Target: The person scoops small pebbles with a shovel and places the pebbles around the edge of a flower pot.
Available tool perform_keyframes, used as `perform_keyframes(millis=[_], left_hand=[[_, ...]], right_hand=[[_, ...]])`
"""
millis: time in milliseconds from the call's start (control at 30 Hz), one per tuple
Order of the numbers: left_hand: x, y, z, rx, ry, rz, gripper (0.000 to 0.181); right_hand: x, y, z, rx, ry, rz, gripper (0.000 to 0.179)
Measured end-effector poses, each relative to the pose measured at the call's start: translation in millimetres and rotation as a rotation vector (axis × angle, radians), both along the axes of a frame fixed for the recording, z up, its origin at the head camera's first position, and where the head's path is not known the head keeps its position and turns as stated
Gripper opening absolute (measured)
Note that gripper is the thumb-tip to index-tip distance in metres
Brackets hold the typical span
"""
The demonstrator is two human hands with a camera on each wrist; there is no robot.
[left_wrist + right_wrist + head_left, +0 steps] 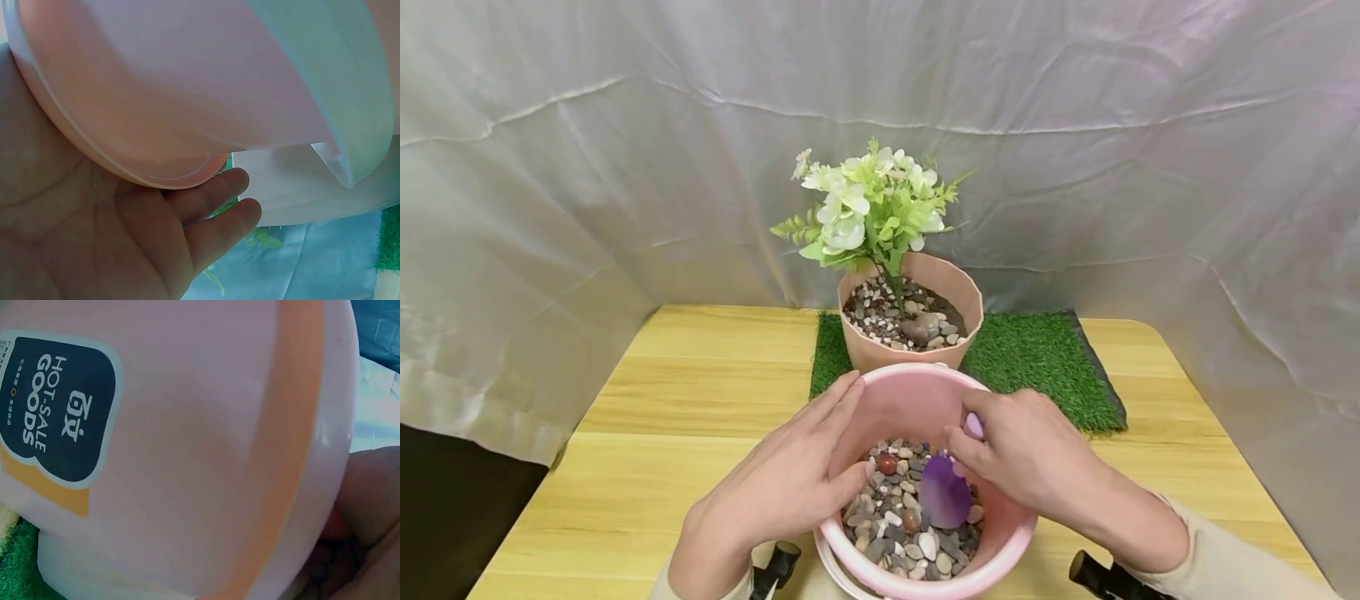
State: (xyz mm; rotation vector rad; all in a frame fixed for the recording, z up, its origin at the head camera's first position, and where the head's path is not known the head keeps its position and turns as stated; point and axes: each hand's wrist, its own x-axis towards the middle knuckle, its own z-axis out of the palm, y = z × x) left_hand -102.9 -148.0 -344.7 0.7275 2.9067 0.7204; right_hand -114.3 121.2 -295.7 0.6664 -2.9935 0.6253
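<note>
A pink bucket [925, 400] with a layer of mixed pebbles [895, 525] inside stands at the near side of the table. My left hand [782, 467] holds its left rim, thumb over the inside and fingers along the outside. In the left wrist view, the palm and two fingers [222, 231] lie against the rim. My right hand [1030, 450] reaches in over the right side and grips the light purple handle [973, 426] of a small shovel. The shovel's purple blade [945, 492] is down at the pebbles. In the right wrist view, the bucket's labelled wall [187, 450] hides most of this hand.
Just behind the bucket, a peach flowerpot [910, 360] holds pebbles, dark soil and a plant with white flowers [865, 204]. It stands on a green turf mat [1037, 362]. The wooden table [677, 400] is backed by grey curtains [700, 150].
</note>
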Motion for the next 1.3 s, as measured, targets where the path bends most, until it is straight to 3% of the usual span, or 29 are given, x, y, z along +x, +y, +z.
perform_keyframes(millis=[133,367,700,1167,1300], left_hand=[[-0.1,-0.1,0.2,0.004,0.0,0.0,0.088],[-0.4,-0.7,0.9,0.015,0.006,-0.003,0.088],[0.0,-1.8,0.4,0.024,-0.017,0.006,0.088],[0.5,-1.1,0.5,0.023,-0.023,0.009,0.089],[0.4,-0.5,0.3,0.004,-0.004,0.001,0.088]], right_hand=[[1.1,-4,-7.6,-0.061,-0.054,0.036,0.018],[-5.8,-6,-16.2,-0.111,-0.06,0.045,0.018],[-5.4,-7,-17.2,-0.118,-0.069,0.02,0.018],[-8.0,-12,-12.6,-0.164,-0.154,0.021,0.015],[-8.9,-13,-14.0,-0.211,-0.194,0.006,0.021]])
